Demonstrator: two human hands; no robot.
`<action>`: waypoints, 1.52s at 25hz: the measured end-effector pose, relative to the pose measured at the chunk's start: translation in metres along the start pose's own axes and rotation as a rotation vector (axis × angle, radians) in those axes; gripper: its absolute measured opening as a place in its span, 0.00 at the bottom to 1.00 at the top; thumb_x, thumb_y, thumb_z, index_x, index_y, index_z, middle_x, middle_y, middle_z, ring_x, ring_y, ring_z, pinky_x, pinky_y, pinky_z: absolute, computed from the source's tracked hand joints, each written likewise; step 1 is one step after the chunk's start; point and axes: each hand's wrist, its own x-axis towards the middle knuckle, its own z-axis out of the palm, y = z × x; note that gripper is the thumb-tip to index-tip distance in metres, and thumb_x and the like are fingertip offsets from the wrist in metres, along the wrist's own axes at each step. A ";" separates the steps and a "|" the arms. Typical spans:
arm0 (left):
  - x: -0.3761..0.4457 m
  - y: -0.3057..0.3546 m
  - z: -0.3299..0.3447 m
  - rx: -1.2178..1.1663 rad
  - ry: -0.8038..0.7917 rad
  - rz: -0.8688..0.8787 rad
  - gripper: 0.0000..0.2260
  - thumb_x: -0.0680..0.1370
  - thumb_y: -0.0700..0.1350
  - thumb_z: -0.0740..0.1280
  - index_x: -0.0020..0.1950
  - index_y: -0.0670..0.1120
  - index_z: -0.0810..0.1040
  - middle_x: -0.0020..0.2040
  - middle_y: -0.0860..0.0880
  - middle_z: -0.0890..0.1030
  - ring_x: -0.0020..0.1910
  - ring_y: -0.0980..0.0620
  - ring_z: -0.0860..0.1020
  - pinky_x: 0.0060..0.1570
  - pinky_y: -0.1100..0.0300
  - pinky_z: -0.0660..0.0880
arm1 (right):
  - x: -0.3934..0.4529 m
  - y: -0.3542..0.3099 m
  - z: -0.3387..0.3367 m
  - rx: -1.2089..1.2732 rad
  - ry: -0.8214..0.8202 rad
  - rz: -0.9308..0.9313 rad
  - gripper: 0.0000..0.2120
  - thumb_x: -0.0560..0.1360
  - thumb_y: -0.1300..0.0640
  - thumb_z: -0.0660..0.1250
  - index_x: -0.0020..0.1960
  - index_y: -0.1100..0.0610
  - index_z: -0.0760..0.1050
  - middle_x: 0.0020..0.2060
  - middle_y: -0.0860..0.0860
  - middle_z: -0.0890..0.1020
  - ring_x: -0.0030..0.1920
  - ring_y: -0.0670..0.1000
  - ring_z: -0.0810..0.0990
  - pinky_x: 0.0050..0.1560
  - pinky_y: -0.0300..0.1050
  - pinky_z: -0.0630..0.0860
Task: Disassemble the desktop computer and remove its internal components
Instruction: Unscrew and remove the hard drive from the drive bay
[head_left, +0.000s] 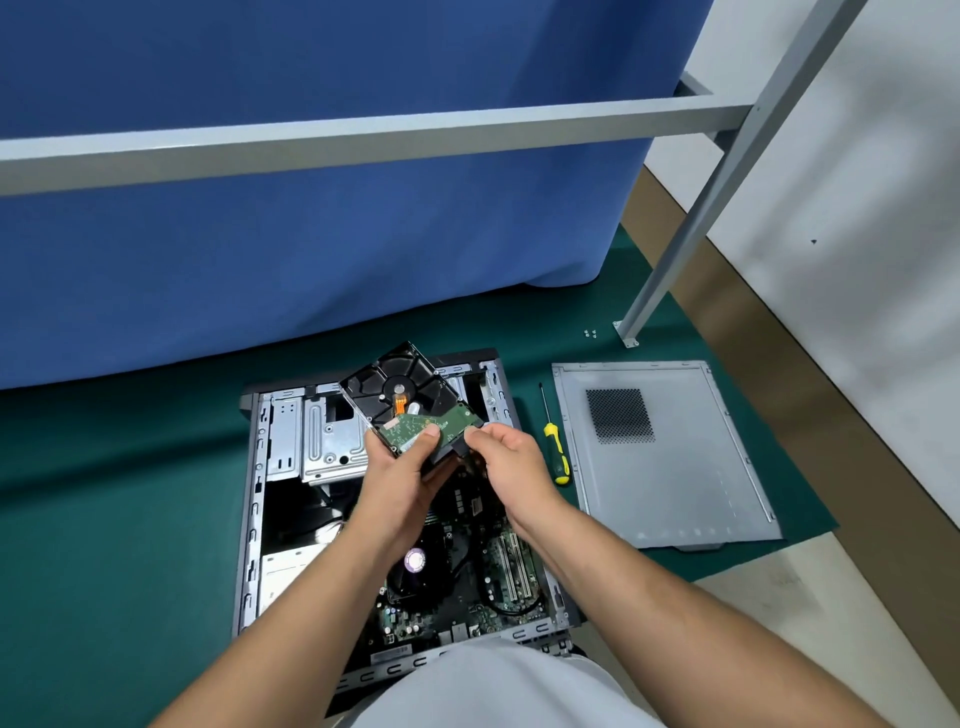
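Both hands (410, 478) hold hard drive (410, 397) above open case (253, 499).

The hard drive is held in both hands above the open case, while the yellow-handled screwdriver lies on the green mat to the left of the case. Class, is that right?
Not quite. The head view shows the screwdriver on the green mat to the right of the case, between it and the removed side panel. The rest holds: the left hand and right hand hold the hard drive above the open case.
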 end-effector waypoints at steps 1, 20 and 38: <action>0.001 0.005 -0.002 0.028 -0.008 -0.001 0.27 0.78 0.40 0.73 0.71 0.51 0.62 0.59 0.40 0.84 0.58 0.40 0.84 0.55 0.48 0.82 | 0.000 -0.002 -0.003 -0.002 -0.034 0.005 0.11 0.76 0.53 0.70 0.36 0.53 0.80 0.36 0.55 0.82 0.40 0.54 0.79 0.50 0.53 0.76; -0.001 0.014 -0.007 -0.084 0.117 0.080 0.20 0.77 0.38 0.73 0.64 0.47 0.69 0.59 0.39 0.84 0.55 0.40 0.85 0.52 0.49 0.83 | -0.002 -0.006 -0.019 -0.634 -0.167 -0.179 0.08 0.78 0.43 0.60 0.46 0.41 0.78 0.36 0.48 0.80 0.33 0.46 0.74 0.36 0.44 0.71; -0.003 0.009 -0.003 -0.002 0.026 0.064 0.24 0.79 0.40 0.73 0.68 0.53 0.65 0.61 0.38 0.82 0.55 0.39 0.84 0.55 0.46 0.81 | -0.006 -0.006 0.009 -0.167 -0.094 0.011 0.11 0.80 0.54 0.70 0.45 0.60 0.85 0.31 0.47 0.77 0.39 0.45 0.78 0.55 0.43 0.73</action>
